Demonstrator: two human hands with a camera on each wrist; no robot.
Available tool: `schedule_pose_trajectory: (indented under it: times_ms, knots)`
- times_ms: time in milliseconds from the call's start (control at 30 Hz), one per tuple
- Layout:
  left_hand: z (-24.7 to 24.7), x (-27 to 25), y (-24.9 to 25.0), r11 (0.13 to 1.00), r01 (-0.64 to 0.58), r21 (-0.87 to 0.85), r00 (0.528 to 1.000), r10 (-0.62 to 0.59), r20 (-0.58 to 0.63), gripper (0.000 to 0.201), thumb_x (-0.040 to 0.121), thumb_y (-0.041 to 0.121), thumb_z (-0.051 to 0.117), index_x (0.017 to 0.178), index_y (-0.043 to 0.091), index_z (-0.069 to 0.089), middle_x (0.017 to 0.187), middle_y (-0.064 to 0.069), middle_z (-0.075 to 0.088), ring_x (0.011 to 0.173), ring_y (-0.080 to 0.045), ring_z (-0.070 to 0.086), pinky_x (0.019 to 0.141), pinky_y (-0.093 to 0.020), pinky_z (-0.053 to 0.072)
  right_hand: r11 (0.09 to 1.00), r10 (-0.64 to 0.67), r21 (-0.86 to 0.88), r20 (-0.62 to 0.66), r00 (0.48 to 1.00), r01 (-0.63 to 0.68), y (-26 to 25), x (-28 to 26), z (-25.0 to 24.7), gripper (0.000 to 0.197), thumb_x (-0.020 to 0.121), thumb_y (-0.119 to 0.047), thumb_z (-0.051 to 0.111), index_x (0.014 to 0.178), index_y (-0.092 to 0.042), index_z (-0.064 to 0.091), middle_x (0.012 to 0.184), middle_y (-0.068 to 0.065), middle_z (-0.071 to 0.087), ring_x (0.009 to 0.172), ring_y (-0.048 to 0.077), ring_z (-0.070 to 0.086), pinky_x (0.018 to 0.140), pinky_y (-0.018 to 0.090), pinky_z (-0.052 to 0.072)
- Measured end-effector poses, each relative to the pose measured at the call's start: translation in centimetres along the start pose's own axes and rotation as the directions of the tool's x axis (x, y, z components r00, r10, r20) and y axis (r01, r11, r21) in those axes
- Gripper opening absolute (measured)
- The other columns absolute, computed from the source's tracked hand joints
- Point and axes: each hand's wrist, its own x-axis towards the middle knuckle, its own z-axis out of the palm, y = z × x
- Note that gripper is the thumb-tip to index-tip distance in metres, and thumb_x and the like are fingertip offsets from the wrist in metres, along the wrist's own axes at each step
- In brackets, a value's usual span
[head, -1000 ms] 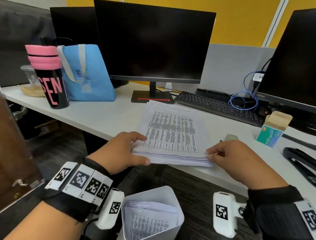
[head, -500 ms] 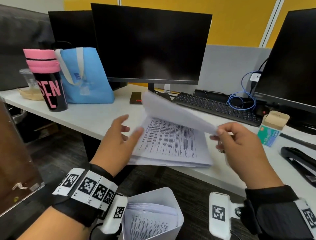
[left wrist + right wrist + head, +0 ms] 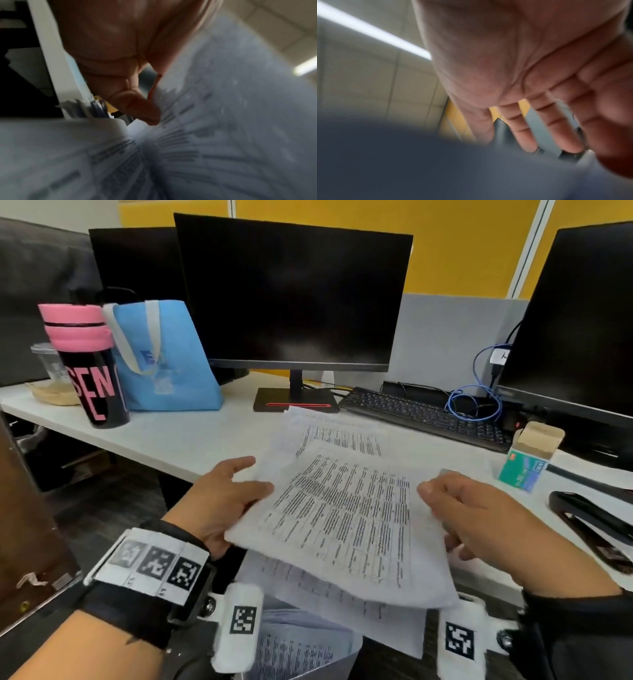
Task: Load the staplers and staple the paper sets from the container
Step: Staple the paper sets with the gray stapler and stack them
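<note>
**Obs 1:** Fingers of L hand (image 3: 226,501) were curled round the left edge of the lifted paper set (image 3: 342,518), thumb on top, other digits hidden under the sheets. L wrist view confirmed a pinch, though blurred.

**Obs 2:** R hand (image 3: 479,525)?

**Obs 1:** At the set's right edge, thumb on the sheet. R wrist view showed fingers fairly straight and spread; whether they actually gripped, couldn't tell. Too smeared.

**Obs 2:** Where did the set lie rel. to the rest?

**Obs 1:** Held tilted above the desk (image 3: 171,440) edge, long axis running away from the body, between both hands. More sheets lay beneath it, partly overhanging the desk. White container (image 3: 354,647) sat below, near the lap, w/ more printed pages inside.

**Obs 2:** Stapler?

**Obs 1:** Black stapler (image 3: 592,518) on desk to the right, just beyond R hand, so R was clearly nearer. Staple box (image 3: 529,460) upright behind it, flap open.

**Obs 2:** Obstructions?

**Obs 1:** None between R hand and stapler. Keyboard (image 3: 421,416), monitor (image 3: 291,296), blue bag (image 3: 164,361), pink-lidded tumbler (image 3: 89,364) all well apart. Judged risk: loose lower sheets sliding off the edge.
</note>
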Motion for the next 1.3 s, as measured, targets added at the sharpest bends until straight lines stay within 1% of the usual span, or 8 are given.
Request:
schedule_pose_trajectory:
  times_ms: [167,300,467,600,867,1033,1200,1300]
  knots:
    - [-0.5,0.5,-0.8,0.825,-0.151,0.545,0.988,0.147,0.051,0.045,0.083,0.009,0.072,0.121,0.026,0.056,0.084,-0.006,0.070,0.069,-0.019,0.069,0.065,-0.025,0.055,0.944,0.165,-0.284,-0.044,0.985,-0.170,0.6,1.0,1.9,0.066,0.089,-0.059,0.051,0.145,-0.030,0.032,0.141,0.001,0.048,0.115,0.024,0.055,0.093,0.035,0.048]
    - [-0.4,0.3,-1.4,0.533,-0.167,0.829,0.976,0.206,0.064,0.048,0.080,0.034,0.075,0.122,0.028,0.052,0.090,-0.002,0.067,0.067,-0.012,0.061,0.057,-0.022,0.045,0.973,0.148,-0.162,-0.114,0.982,-0.165,0.7,1.6,2.7,0.078,0.088,-0.051,0.060,0.151,-0.027,0.020,0.148,0.003,0.042,0.124,0.027,0.050,0.094,0.034,0.044]
    - [-0.1,-0.1,-1.7,0.450,-0.154,0.880,0.977,0.202,0.068,0.060,0.076,0.052,0.075,0.125,0.030,0.047,0.084,0.003,0.064,0.066,-0.013,0.065,0.064,-0.027,0.055,0.995,0.088,0.065,-0.165,0.982,-0.078,1.6,2.3,3.6,0.079,0.083,-0.024,0.075,0.147,-0.017,0.029,0.137,-0.004,0.050,0.124,0.022,0.050,0.084,0.023,0.042]
    - [0.2,-0.3,-1.4,0.557,-0.147,0.817,0.984,0.166,0.064,0.054,0.079,0.053,0.072,0.121,0.031,0.045,0.084,0.000,0.066,0.055,-0.012,0.064,0.050,-0.022,0.053,0.710,0.049,0.704,-0.070,0.996,0.015,1.5,2.4,2.7,0.086,0.078,0.007,0.069,0.150,-0.014,0.027,0.109,-0.009,0.069,0.095,0.017,0.068,0.079,0.034,0.055]
    - [-0.3,-0.2,-0.2,0.867,-0.217,0.448,0.951,0.292,-0.104,0.074,0.068,0.065,0.066,0.126,0.021,0.054,0.104,-0.004,0.068,0.093,-0.017,0.064,0.073,-0.027,0.046,0.455,-0.349,0.884,0.069,0.935,0.105,1.5,1.3,1.5,0.068,0.072,0.010,0.063,0.134,-0.017,0.055,0.126,0.016,0.063,0.110,0.036,0.064,0.087,0.048,0.054]
    - [-0.3,-1.8,0.9,0.895,-0.124,-0.429,0.946,0.237,0.222,0.036,0.089,0.013,0.056,0.123,0.004,0.062,0.117,-0.018,0.069,0.106,-0.031,0.068,0.083,-0.042,0.058,0.549,-0.214,0.835,0.104,0.971,0.031,2.4,1.7,2.5,0.035,0.076,0.004,0.059,0.109,-0.006,0.068,0.112,0.023,0.068,0.093,0.036,0.069,0.081,0.045,0.058]
    - [-0.2,-1.3,0.4,0.936,-0.349,-0.040,0.934,0.351,0.068,0.028,0.081,0.007,0.075,0.105,-0.002,0.066,0.099,-0.021,0.073,0.097,-0.039,0.069,0.082,-0.043,0.057,0.953,-0.052,0.258,-0.385,0.921,0.161,1.4,2.7,1.8,0.013,0.094,-0.029,0.059,0.090,-0.024,0.071,0.087,0.000,0.069,0.074,0.016,0.062,0.066,0.028,0.047]
    - [0.7,-2.1,0.7,0.855,-0.478,0.203,0.879,0.463,0.118,0.005,0.083,0.009,0.072,0.087,0.007,0.072,0.081,-0.009,0.076,0.079,-0.023,0.073,0.069,-0.030,0.058,0.989,-0.044,-0.139,-0.560,0.828,-0.042,1.3,4.7,0.5,0.037,0.093,-0.047,0.052,0.116,-0.021,0.066,0.109,0.008,0.064,0.092,0.020,0.058,0.079,0.032,0.045]
